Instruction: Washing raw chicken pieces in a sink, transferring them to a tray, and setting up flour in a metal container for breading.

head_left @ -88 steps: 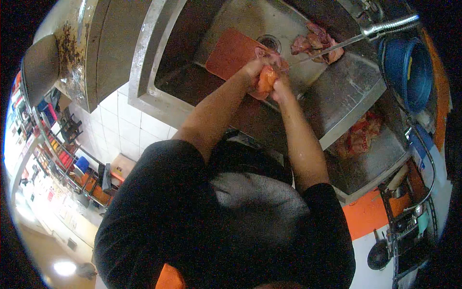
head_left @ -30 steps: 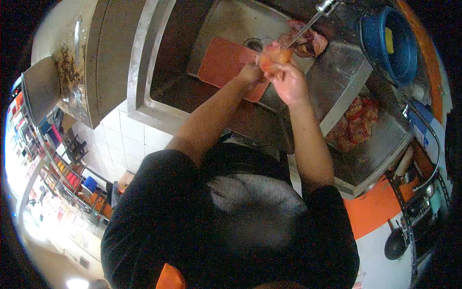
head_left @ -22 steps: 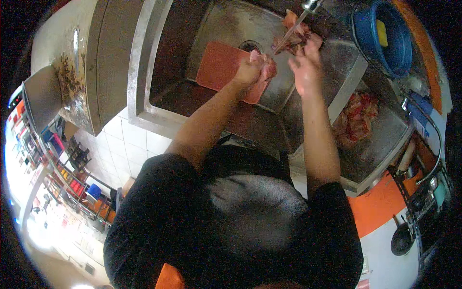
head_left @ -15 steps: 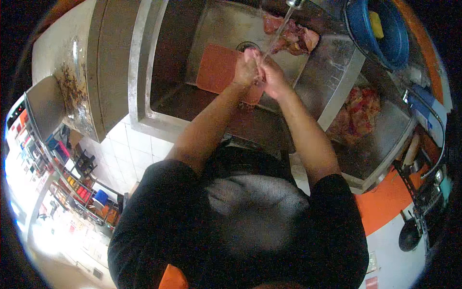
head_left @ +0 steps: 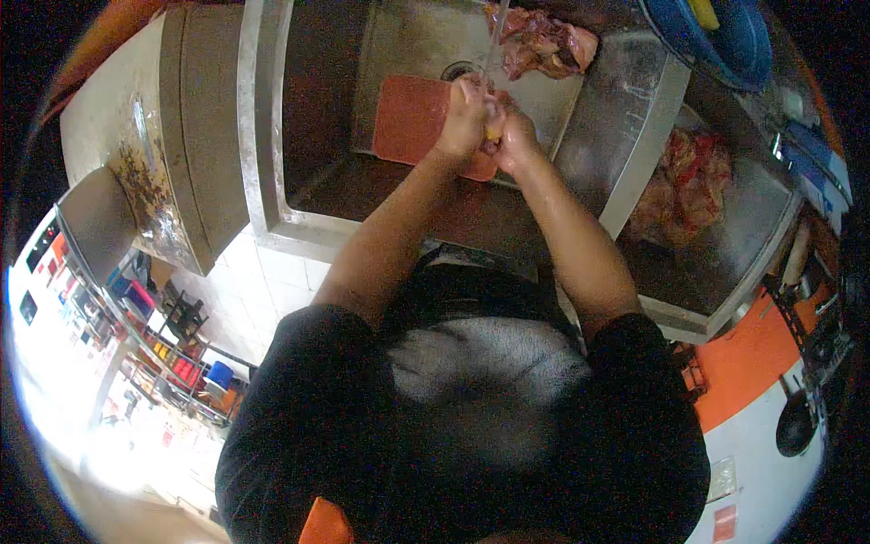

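Observation:
My left hand [head_left: 465,121] and my right hand [head_left: 514,136] are closed together around a small pinkish piece of raw meat with a yellowish patch [head_left: 493,132]. Fingers cover most of this piece. A thin stream of water [head_left: 497,45] falls onto or just beside it. Beneath my hands, a reddish-brown cutting board [head_left: 410,118] lies in the metal sink basin [head_left: 399,41]. Just beyond it, the round drain [head_left: 462,69] shows in part. Several more pieces of raw meat [head_left: 548,45] lie at the basin's far right.
A metal divider [head_left: 643,145] separates this basin from a second one on the right, which holds a pile of raw meat [head_left: 684,186]. At the far right stands a blue tub [head_left: 734,50] with a yellow item [head_left: 704,13] inside. A stained pale cabinet [head_left: 118,118] is at the left.
The view has tilted slightly, so the tap's end has left the frame. My hands stay pressed together but have turned a little, and a yellowish patch now shows between them.

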A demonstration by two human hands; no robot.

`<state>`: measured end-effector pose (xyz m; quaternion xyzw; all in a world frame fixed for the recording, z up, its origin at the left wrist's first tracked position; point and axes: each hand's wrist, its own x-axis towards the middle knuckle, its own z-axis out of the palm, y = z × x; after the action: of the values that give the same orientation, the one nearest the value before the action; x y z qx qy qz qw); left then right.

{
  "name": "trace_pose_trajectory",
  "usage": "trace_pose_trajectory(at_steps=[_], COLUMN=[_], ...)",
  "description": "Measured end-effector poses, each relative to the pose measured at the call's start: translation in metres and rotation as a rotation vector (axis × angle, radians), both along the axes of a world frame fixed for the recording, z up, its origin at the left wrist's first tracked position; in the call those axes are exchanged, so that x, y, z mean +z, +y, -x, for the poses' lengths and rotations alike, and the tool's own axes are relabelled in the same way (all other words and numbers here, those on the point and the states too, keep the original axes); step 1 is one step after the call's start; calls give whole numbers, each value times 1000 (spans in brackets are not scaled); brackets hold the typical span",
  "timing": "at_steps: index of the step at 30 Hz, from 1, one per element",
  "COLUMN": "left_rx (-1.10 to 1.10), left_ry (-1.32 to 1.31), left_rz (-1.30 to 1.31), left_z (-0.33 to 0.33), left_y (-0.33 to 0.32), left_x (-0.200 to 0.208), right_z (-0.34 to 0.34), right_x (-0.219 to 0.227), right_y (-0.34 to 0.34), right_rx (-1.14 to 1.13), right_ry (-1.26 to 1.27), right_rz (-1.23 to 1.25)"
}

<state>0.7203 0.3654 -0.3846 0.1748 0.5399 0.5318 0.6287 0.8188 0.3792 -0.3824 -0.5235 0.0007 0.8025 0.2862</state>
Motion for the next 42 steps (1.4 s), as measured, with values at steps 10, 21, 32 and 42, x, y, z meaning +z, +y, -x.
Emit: trace_pose_trajectory(at_steps=[10,21,32,42], left_rx=[-197,-92,-433,-765], left_ry=[863,1026,1373,1556], left_rz=[-39,-55,217,295], left_z=[-4,5,54,-2], left_y=[15,-19,-127,-120], left_x=[57,8,-217,-235], right_z=[-6,17,15,-25], right_x=[48,37,53,71], right_y=[-4,-9,11,64], right_rx=[174,150,365,-403], right_ry=[298,-58,26,110], right_rz=[337,-357,-129,-284])
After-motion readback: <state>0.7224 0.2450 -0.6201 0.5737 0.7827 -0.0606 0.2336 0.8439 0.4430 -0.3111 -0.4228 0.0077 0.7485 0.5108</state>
